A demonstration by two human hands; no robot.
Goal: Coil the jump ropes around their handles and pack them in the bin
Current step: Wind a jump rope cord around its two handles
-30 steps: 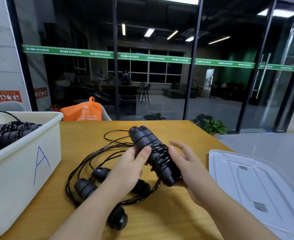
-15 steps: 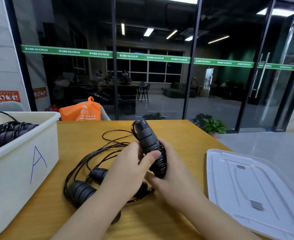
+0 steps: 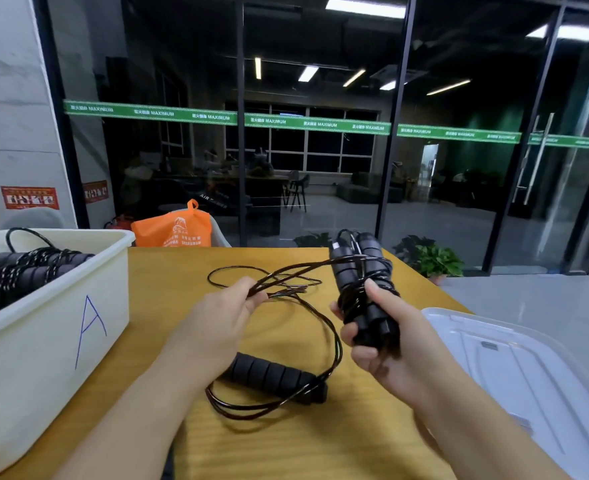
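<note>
My right hand [image 3: 378, 344] grips a pair of black foam handles [image 3: 359, 275] held upright, with black rope wound around their middle. My left hand [image 3: 223, 317] pinches several strands of loose black rope [image 3: 293, 271] that run to the handles. Another black handle [image 3: 269, 374] lies flat on the wooden table [image 3: 286, 441] below my hands, with rope loops [image 3: 331, 344] around it. The white bin [image 3: 54, 327] marked "A" stands at the left and holds coiled jump ropes [image 3: 19, 271].
A clear plastic lid [image 3: 528, 368] lies at the right on the table edge. An orange bag [image 3: 173, 228] sits behind the table's far edge. Glass walls and potted plants [image 3: 431, 261] stand beyond the table.
My hands have separated. The right hand lifted the handle pair up and to the right. The left hand left the handles and took hold of the loose rope strands.
</note>
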